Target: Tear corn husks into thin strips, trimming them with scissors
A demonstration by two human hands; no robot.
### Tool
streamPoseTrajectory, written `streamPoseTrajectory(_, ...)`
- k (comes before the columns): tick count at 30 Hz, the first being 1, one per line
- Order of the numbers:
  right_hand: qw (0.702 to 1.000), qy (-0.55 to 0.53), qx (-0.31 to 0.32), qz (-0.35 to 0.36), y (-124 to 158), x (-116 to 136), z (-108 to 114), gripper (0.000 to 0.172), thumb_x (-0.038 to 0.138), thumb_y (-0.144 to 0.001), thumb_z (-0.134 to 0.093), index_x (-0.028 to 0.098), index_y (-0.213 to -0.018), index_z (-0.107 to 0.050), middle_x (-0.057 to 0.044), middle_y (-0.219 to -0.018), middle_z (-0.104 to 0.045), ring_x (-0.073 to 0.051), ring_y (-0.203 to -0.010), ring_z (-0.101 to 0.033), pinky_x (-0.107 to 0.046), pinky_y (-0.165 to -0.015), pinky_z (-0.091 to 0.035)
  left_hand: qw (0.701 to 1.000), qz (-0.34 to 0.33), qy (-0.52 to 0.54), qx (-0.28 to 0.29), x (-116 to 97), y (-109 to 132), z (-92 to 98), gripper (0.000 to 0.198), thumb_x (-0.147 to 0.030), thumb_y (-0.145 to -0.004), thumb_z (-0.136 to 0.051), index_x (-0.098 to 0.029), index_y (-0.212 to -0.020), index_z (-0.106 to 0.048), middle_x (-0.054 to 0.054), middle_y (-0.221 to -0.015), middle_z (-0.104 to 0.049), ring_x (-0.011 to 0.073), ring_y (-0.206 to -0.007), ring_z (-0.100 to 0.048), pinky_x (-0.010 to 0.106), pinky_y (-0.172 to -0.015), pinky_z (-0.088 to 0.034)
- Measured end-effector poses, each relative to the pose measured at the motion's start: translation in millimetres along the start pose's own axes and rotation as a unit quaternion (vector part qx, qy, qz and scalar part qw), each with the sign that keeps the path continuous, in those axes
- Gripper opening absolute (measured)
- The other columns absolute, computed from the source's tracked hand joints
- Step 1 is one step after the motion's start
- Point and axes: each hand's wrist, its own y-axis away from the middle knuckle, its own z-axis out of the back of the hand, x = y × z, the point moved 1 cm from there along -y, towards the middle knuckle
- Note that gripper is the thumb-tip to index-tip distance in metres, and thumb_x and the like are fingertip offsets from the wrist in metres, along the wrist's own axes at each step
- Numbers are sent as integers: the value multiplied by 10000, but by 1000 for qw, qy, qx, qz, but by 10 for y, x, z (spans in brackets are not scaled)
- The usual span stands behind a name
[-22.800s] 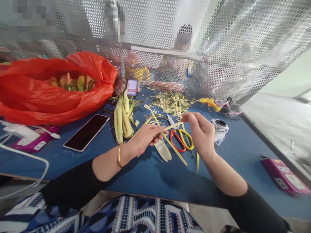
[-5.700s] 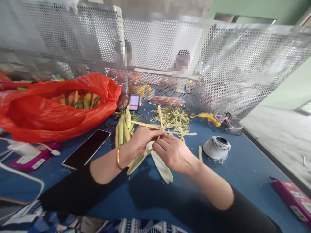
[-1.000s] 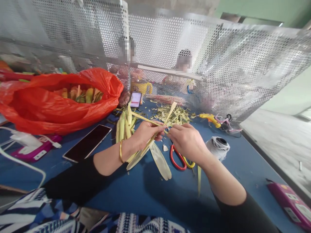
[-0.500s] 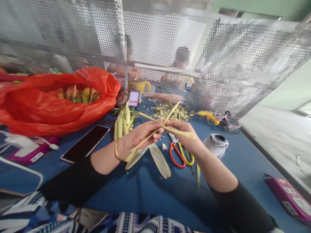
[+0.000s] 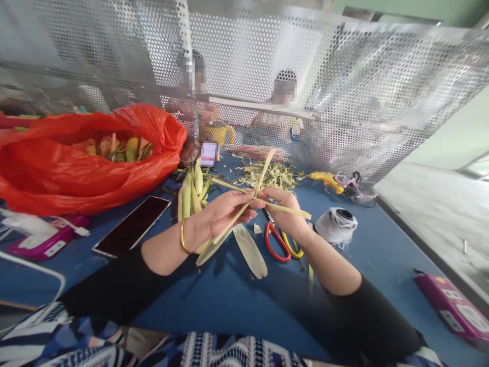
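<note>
Several narrow pale husk strips (image 5: pixel 288 209) cross each other in the air over the table, their ends pointing different ways. My left hand (image 5: pixel 229 208) pinches them near the crossing, a gold bangle on its wrist. Close against it, my right hand (image 5: pixel 284 208) is closed on the same strips from the other side. Beneath the hands lie loose flat husk pieces (image 5: pixel 250 251). Scissors with one red and one yellow handle (image 5: pixel 277 243) rest below my right hand, their blades partly hidden. A bundle of whole husks (image 5: pixel 188 196) lies beyond my left wrist.
A red plastic bag (image 5: pixel 148 176) of husks stands at left, near a phone (image 5: pixel 132 227) and a purple power strip (image 5: pixel 66 239). Husk scraps (image 5: pixel 269 176), a yellow glue gun (image 5: pixel 327 179) and a thread spool (image 5: pixel 336 227) lie farther out. A perforated screen (image 5: pixel 248 61) rises behind; people sit beyond it.
The strips have turned slightly: the upward one stands steeper and the right-hand one looks narrower. Both hands stay together at the crossing. The whole view has shifted a little.
</note>
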Motion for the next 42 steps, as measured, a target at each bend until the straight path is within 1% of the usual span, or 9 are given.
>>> streamPoseTrajectory(8, 998, -37, 9, 41, -42, -114, 10, 120, 336, -808, -647, 228, -812, -699, -43, -894, -678, -194, -873, -622, -338, -820, -470, 997, -53, -45, -45, 30, 7, -4, 117, -204, -890, -604, -121, -829, -660, 50, -662, -707, 109, -527, -645, 173, -466, -456)
streamPoseTrajectory(12, 992, -123, 29, 4, -58, -91, 157, 454, 343, -653, -796, 253, -1081, -673, -14, -890, -674, -196, -869, -632, -351, -821, -491, 993, -88, -48, -56, -18, 18, -3, 242, -340, -906, -584, -115, -917, -674, 81, -752, -727, 118, -539, -641, 196, -454, -466)
streamPoseTrajectory(18, 947, -289, -48, -133, -49, -108, 123, 180, 361, -676, -722, 198, -676, -645, 15, -558, -602, -139, -506, -554, -307, -570, -472, 976, -105, -153, -112, 20, 4, -16, 134, -204, -839, -659, -116, -738, -672, 30, -590, -673, 74, -429, -562, 171, -422, -425)
streamPoseTrajectory(22, 968, -118, -121, -187, -43, -74, 135, 177, 362, -694, -659, 189, -726, -654, -26, -630, -627, -193, -602, -598, -368, -643, -487, 959, -92, -236, -130, 57, 5, -38, 148, -182, -847, -620, -121, -720, -663, 27, -559, -667, 78, -397, -548, 187, -421, -431)
streamPoseTrajectory(26, 963, 180, -196, -31, -1, 174, 260, 213, 324, -799, -592, 205, -934, -706, -84, -923, -662, -239, -900, -611, -409, -839, -443, 943, -51, -314, -96, 103, 17, -64, 204, -250, -866, -588, -129, -717, -657, 38, -581, -687, 98, -417, -575, 195, -410, -428)
streamPoseTrajectory(28, 976, 184, -114, 4, 27, 273, 228, 195, 336, -837, -575, 214, -892, -717, -58, -853, -661, -204, -832, -606, -369, -801, -438, 932, -29, -357, -56, 159, 40, -89, 284, -311, -874, -575, -138, -658, -634, 38, -553, -679, 103, -398, -565, 197, -397, -419)
streamPoseTrajectory(32, 993, -16, 68, -100, 69, 282, 35, 201, 352, -814, -593, 182, -724, -648, 14, -615, -582, -115, -561, -506, -257, -556, -393, 904, 15, -425, 37, 296, 96, -142, 343, -388, -833, -623, -164, -573, -609, 24, -469, -636, 106, -331, -521, 194, -352, -380)
streamPoseTrajectory(36, 993, -52, 21, -106, 70, 245, 41, 172, 290, -822, -568, 190, -682, -580, 36, -587, -526, -101, -547, -462, -237, -532, -368, 916, 55, -398, 11, 327, 53, -99, 387, -457, -822, -619, -170, -563, -629, 51, -464, -641, 134, -312, -513, 222, -333, -353)
streamPoseTrajectory(42, 984, 175, -14, 40, 118, 351, 165, 164, 193, -888, -519, 202, -793, -651, -33, -796, -660, -143, -709, -591, -249, -619, -399, 965, 29, -256, -47, 182, -28, 29, 379, -404, -860, -552, -133, -627, -677, 62, -497, -652, 119, -376, -538, 202, -375, -363)
